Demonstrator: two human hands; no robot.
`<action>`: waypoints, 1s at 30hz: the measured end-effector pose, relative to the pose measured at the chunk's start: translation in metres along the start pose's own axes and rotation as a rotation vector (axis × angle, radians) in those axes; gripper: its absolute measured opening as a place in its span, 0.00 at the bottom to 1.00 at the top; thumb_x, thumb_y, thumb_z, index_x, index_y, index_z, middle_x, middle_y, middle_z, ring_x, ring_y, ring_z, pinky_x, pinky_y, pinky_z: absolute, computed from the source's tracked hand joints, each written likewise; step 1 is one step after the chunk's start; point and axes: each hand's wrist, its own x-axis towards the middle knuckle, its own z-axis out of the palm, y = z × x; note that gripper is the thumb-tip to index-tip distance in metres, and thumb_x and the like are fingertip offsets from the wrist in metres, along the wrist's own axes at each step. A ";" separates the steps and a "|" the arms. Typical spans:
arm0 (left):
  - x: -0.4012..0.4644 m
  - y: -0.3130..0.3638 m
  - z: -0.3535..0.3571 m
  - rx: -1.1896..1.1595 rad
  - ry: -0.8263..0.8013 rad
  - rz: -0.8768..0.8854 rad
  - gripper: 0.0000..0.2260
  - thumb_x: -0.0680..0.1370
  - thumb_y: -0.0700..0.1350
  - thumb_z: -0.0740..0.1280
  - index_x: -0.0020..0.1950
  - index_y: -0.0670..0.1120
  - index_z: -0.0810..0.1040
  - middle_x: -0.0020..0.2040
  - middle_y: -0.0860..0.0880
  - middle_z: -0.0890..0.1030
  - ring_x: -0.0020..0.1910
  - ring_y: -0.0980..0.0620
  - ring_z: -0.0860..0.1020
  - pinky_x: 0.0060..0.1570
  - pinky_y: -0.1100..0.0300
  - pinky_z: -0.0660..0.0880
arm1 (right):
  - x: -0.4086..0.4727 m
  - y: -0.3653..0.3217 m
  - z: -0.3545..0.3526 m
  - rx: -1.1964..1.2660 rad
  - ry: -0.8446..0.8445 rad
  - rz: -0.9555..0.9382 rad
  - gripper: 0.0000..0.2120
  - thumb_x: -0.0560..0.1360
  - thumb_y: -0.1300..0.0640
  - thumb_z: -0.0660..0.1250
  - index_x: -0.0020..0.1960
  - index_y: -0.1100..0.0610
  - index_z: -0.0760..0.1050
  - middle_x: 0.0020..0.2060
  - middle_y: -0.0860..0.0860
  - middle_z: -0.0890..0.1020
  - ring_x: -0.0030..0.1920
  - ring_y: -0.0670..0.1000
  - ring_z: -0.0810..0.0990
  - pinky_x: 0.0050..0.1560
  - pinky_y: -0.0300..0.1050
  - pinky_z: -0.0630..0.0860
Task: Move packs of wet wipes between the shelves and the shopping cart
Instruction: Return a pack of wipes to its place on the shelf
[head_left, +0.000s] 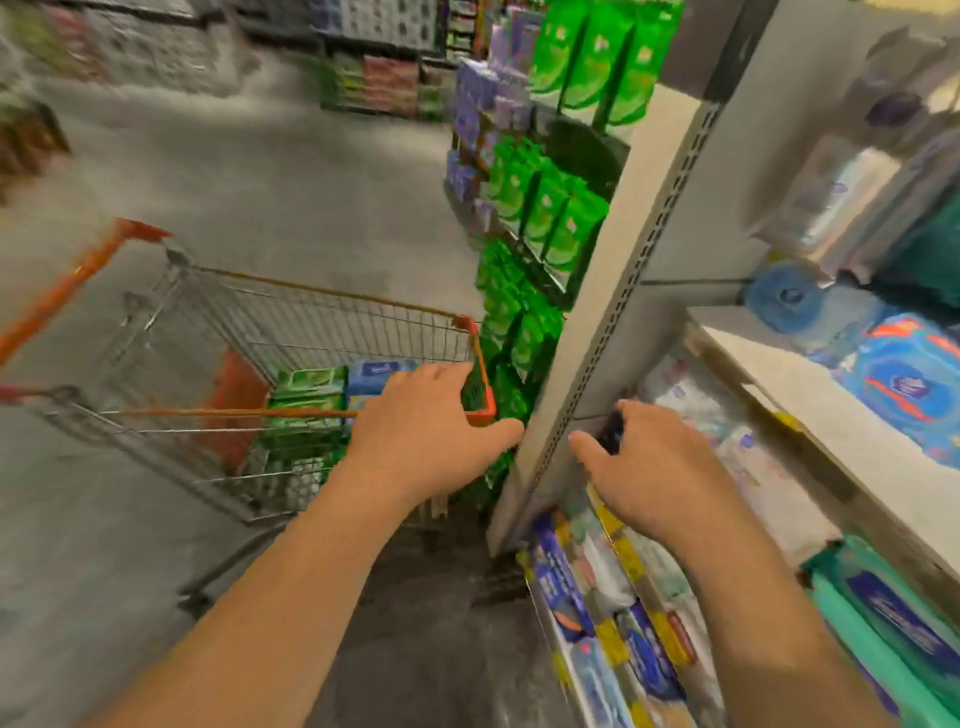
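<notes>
A wire shopping cart (322, 312) with orange trim stands on the left of the aisle. Green wipe packs (309, 389) and a blue pack (376, 371) lie inside it. My left hand (431, 415) hovers over the cart's near right corner, fingers spread and holding nothing. My right hand (644, 457) reaches into the shelf bay on the right, fingers curled round a small dark object (610, 434) whose nature is blurred. White and pastel wipe packs (691, 410) lie on that shelf just beyond the hand. The whole frame is motion-blurred.
A grey shelf upright (613, 291) stands between my two hands. Blue wipe packs (904, 384) sit on the shelf above, teal packs (883, 623) lower right, mixed packs (613, 613) on the bottom shelf. Green hanging packs (545, 218) fill the end rack beyond the cart.
</notes>
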 end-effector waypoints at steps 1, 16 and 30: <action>0.006 -0.011 -0.003 -0.002 -0.003 -0.029 0.41 0.74 0.75 0.60 0.82 0.56 0.58 0.81 0.52 0.64 0.79 0.45 0.62 0.73 0.45 0.65 | 0.011 -0.010 0.005 0.004 -0.018 -0.028 0.30 0.78 0.34 0.61 0.66 0.56 0.73 0.63 0.58 0.79 0.65 0.60 0.76 0.66 0.57 0.73; 0.138 -0.117 -0.014 -0.020 -0.036 -0.435 0.36 0.74 0.70 0.64 0.80 0.60 0.63 0.74 0.53 0.74 0.69 0.48 0.75 0.60 0.52 0.75 | 0.201 -0.115 0.075 0.098 -0.263 -0.371 0.27 0.81 0.38 0.61 0.69 0.58 0.71 0.66 0.56 0.77 0.66 0.60 0.75 0.71 0.56 0.69; 0.236 -0.177 0.005 -0.119 -0.098 -0.620 0.37 0.75 0.70 0.65 0.80 0.57 0.65 0.73 0.51 0.75 0.64 0.49 0.78 0.60 0.50 0.77 | 0.341 -0.168 0.127 0.179 -0.374 -0.465 0.24 0.81 0.41 0.62 0.70 0.56 0.73 0.67 0.55 0.78 0.65 0.57 0.76 0.59 0.48 0.73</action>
